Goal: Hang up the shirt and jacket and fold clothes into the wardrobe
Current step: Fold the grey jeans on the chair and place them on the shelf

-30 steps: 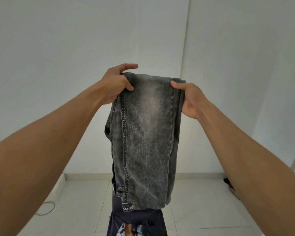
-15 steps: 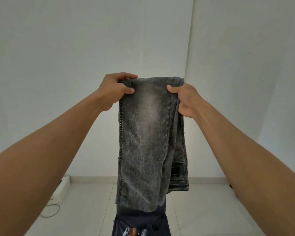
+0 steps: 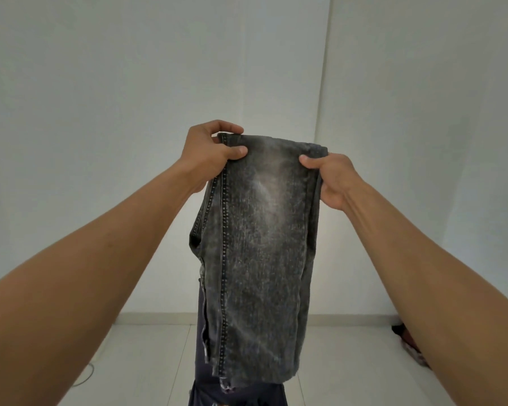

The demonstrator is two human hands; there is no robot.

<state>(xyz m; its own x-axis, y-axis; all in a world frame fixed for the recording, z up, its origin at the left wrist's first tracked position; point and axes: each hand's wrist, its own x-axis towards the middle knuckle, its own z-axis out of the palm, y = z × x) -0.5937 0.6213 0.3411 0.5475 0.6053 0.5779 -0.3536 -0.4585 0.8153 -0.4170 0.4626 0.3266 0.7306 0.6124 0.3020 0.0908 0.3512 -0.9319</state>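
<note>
A pair of dark grey washed jeans point(image 3: 261, 244) hangs folded over at its top edge, held out in front of me at arm's length. My left hand point(image 3: 208, 153) pinches the upper left corner, thumb on the front and fingers curled over the fold. My right hand point(image 3: 329, 177) grips the upper right corner, thumb on the front. The legs hang straight down, and the hems end low in the view above a dark garment point(image 3: 238, 397). No wardrobe, shirt or jacket is in view.
White walls meet in a corner point(image 3: 324, 83) behind the jeans. The floor point(image 3: 147, 361) is pale tile with a thin cable point(image 3: 85, 376) at the lower left. A small heap of dark and reddish cloth point(image 3: 408, 341) lies at the right by the wall.
The jeans have swung: the loose waist part that hung behind on the right half a second ago now shows at the left edge. Both hands keep their hold and sit slightly lower.
</note>
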